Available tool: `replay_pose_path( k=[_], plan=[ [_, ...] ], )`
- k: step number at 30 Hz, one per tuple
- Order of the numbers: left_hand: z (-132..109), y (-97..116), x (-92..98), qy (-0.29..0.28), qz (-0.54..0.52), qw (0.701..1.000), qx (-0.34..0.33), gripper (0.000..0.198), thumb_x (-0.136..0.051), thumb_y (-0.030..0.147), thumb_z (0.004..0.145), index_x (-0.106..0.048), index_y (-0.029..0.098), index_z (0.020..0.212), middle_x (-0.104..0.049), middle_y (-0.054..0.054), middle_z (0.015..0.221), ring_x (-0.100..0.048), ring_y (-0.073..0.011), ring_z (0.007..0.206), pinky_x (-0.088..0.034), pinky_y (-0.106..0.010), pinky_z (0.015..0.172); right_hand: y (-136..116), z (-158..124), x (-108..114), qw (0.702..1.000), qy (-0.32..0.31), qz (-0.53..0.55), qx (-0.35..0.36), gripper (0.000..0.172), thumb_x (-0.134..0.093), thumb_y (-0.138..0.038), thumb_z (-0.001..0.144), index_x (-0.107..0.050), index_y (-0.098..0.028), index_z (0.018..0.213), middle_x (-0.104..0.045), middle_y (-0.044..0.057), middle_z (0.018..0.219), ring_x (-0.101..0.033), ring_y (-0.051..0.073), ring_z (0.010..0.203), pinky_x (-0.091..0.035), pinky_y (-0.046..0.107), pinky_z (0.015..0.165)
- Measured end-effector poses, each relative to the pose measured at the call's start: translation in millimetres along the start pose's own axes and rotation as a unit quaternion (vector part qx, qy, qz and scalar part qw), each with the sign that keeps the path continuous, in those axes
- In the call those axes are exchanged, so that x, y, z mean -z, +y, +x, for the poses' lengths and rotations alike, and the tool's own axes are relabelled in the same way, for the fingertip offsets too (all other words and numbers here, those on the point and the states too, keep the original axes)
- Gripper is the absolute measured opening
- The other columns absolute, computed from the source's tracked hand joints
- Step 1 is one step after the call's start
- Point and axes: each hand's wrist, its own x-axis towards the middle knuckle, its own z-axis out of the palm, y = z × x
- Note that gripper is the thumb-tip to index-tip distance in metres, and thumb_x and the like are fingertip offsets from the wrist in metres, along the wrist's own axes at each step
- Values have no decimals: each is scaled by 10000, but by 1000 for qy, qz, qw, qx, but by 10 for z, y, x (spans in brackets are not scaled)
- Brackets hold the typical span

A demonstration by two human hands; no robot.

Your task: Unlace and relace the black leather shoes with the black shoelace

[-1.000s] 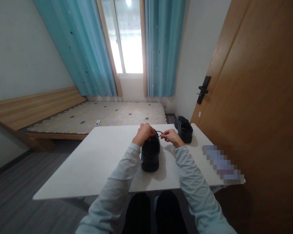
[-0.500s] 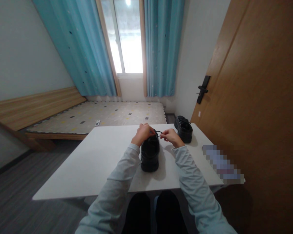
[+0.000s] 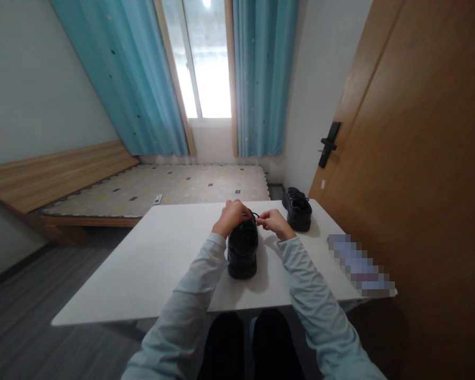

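Note:
A black lace-up shoe point(image 3: 243, 253) stands on the white table point(image 3: 154, 264), its heel toward me. Over the shoe's left upper side lies my left hand point(image 3: 233, 217), with its fingers closed at the laces; the fingertips are partly hidden, and what they pinch is too small to make out. On the other side, my right hand point(image 3: 275, 221) pinches a black shoelace point(image 3: 255, 214) close to the shoe's right edge. The second black shoe point(image 3: 298, 209) stands apart, at the table's far right corner, with laces across its top.
A blurred-out flat item point(image 3: 360, 266) lies along the table's right edge. Beyond the table is a bed point(image 3: 190, 182) with a small white remote point(image 3: 158, 199) on it. The wooden door point(image 3: 415, 184) is close on the right.
My right hand has moved slightly left, nearer the shoe, and less of the lace shows between hand and shoe. My left hand and both shoes stay in place.

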Motion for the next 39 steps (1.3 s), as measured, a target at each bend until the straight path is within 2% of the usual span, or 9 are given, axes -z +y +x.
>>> replay_pose_path(
  k=[7, 14, 19, 25, 27, 30, 34, 39],
  plan=[
    [13, 5, 1, 9, -27, 999, -19, 88, -708, 233, 668, -763, 229, 737, -711, -52, 799, -612, -217, 911, -446, -313, 898, -20, -19, -47, 999, 9, 32, -31, 226, -736, -132, 666, -605, -124, 483, -541, -7, 402, -371, 47, 350, -265, 187, 360],
    [29, 16, -8, 10, -34, 999, -28, 95, -695, 189, 650, -759, 220, 712, -716, -47, 790, -624, -204, 876, -473, -296, 864, -56, -48, -59, 998, 22, 27, -60, 244, -693, -142, 719, -572, -137, 506, -556, -4, 447, -385, 52, 369, -292, 196, 374],
    [36, 28, -10, -17, -33, 999, -21, 125, -674, 171, 673, -765, 198, 753, -719, -45, 788, -618, -190, 835, -478, -276, 837, -43, -42, -43, 999, -17, -23, -39, 298, -693, -128, 713, -508, -148, 480, -500, -27, 396, -366, 48, 346, -246, 187, 360],
    [22, 122, 45, -65, 52, 997, -3, 152, -640, 194, 752, -759, 198, 847, -689, -78, 934, -585, -216, 943, -451, -310, 891, 19, -9, -24, 998, -61, -10, -4, 272, -652, -149, 737, -456, -173, 550, -474, -65, 403, -359, 41, 336, -231, 167, 360],
    [-8, 175, 75, -67, 88, 994, 1, 171, -606, 229, 796, -750, 214, 887, -650, -97, 1018, -553, -246, 1011, -448, -341, 890, 29, 7, -26, 999, -49, -2, -6, 210, -622, -129, 729, -477, -173, 584, -486, -64, 430, -368, 45, 340, -240, 169, 363],
    [-63, 243, 123, -69, 118, 990, 14, 199, -564, 271, 838, -733, 229, 935, -588, -116, 1109, -500, -292, 1071, -458, -378, 850, 16, 20, -55, 1000, 5, 4, 18, 130, -594, -96, 680, -509, -174, 620, -484, -66, 463, -402, 58, 369, -279, 181, 380],
    [-105, 265, 185, -59, 123, 990, 24, 196, -561, 279, 847, -719, 226, 950, -564, -120, 1117, -474, -308, 1084, -457, -408, 843, -32, -4, -110, 996, 44, 64, 34, 72, -589, -132, 615, -529, -169, 630, -496, -59, 532, -462, 71, 466, -343, 187, 443],
    [-122, 144, 283, -3, 88, 996, 33, 134, -595, 220, 823, -706, 196, 895, -601, -125, 1063, -514, -296, 1049, -443, -411, 867, -83, -71, -55, 978, -9, 208, 31, 94, -571, -188, 562, -556, -165, 652, -544, -38, 627, -458, 64, 539, -346, 177, 490]
  ],
)
